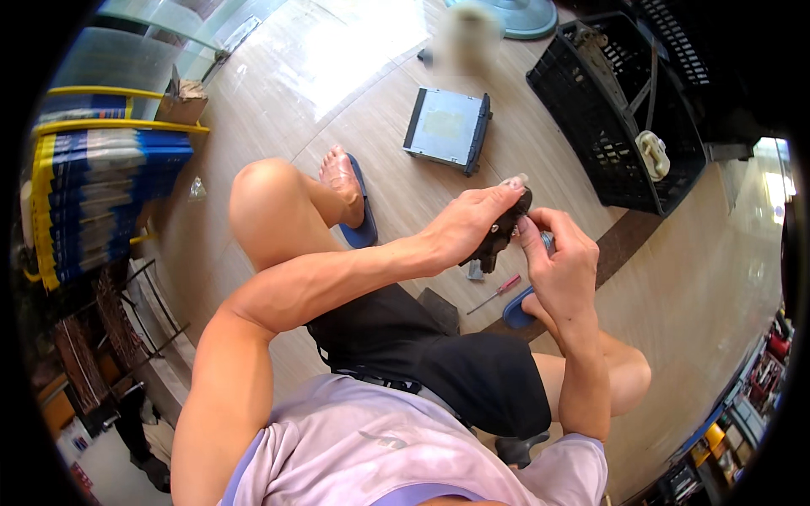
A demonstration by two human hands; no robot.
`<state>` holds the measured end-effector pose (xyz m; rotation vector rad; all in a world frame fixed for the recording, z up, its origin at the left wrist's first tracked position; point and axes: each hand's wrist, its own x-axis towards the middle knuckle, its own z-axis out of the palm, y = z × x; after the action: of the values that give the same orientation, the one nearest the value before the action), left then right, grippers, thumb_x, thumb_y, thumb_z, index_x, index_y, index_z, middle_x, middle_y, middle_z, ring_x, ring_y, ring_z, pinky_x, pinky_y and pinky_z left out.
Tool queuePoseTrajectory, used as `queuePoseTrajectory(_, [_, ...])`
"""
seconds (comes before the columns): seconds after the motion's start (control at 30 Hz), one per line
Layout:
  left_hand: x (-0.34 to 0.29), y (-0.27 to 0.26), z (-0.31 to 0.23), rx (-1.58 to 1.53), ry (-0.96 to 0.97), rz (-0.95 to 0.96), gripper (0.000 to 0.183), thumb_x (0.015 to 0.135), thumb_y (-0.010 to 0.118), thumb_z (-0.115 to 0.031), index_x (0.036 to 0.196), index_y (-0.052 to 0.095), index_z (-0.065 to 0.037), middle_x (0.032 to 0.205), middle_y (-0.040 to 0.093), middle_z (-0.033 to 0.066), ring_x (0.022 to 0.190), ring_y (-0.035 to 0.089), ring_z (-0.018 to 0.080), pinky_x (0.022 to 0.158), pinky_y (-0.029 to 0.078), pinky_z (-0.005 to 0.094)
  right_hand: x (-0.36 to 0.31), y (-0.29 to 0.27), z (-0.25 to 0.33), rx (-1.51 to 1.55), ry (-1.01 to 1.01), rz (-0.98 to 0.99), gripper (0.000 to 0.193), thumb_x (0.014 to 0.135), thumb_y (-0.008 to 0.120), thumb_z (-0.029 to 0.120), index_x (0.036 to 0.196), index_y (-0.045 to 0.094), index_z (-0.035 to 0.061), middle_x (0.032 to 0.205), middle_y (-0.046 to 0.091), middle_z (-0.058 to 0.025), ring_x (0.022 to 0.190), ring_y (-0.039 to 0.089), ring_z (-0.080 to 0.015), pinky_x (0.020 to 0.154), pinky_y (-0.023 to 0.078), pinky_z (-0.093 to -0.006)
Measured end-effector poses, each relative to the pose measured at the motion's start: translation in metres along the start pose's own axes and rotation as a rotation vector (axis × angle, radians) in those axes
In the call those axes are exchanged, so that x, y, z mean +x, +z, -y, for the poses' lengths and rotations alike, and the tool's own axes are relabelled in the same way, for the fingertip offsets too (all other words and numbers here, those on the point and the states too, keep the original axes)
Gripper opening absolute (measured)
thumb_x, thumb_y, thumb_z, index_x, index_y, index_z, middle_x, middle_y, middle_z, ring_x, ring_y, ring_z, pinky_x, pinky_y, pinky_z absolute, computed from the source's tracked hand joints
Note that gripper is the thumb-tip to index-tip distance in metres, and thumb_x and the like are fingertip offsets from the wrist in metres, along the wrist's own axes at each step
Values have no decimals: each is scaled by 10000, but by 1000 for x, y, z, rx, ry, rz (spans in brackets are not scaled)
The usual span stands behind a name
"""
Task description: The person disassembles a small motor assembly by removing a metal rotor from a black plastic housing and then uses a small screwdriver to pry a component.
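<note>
My left hand [468, 221] is closed around a dark, irregular mechanical part [498, 240], thumb along its top. Small shiny spots show on that part, but I cannot make out its kind. Against the part's right side, my right hand [564, 261] has thumb and forefinger pinched together. Whatever lies between those fingertips is too small to name; a bit of something bluish-silver shows among the curled fingers. Below the hands, a screwdriver [506, 287] with a red handle lies on the floor. A small greyish piece [475, 271] is on the floor beneath the dark part.
A silver metal box unit [447, 126] with a black front sits on the tiled floor ahead. At the right stands a black plastic crate [591, 126] holding metal parts. Blue packages [110, 185] fill a yellow rack at left. A round pale-blue base [527, 17] stands far off.
</note>
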<state>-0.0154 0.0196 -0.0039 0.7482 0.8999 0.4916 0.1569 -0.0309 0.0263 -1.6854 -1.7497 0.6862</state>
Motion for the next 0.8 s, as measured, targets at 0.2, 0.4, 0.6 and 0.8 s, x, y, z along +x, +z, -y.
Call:
queuePoseTrajectory(0.2, [4,-1,0,227,161,-62,676,1026,426,-642,925,646,-10,776,583,61,732,522,153,649,427,334,0,-1,-1,192,205,65,239,1013,707,218,958,701,-15,759,684,-80,621,602,-149,572,462,-317])
queuePoseTrajectory(0.4, [1,-7,2,166,31,55,512,1098,435,-545,1064,618,-68,867,562,7,744,506,92,624,433,272,0,1,-3,315,295,106,309,1051,664,276,964,705,-18,761,692,-32,625,560,-64,537,442,-271])
queuePoseTrajectory(0.6, [0,-4,10,261,106,-38,682,1054,409,-617,973,664,10,783,602,113,758,560,215,702,448,379,-4,5,-3,258,248,84,267,1027,687,238,959,700,-19,719,673,-60,621,573,-101,578,462,-303])
queuePoseTrajectory(0.8, [1,-3,13,121,42,-9,661,1083,413,-606,990,663,-1,839,606,36,768,515,121,675,433,309,-9,6,-2,68,123,46,167,974,705,149,904,691,-1,713,668,-138,616,630,-275,607,475,-375])
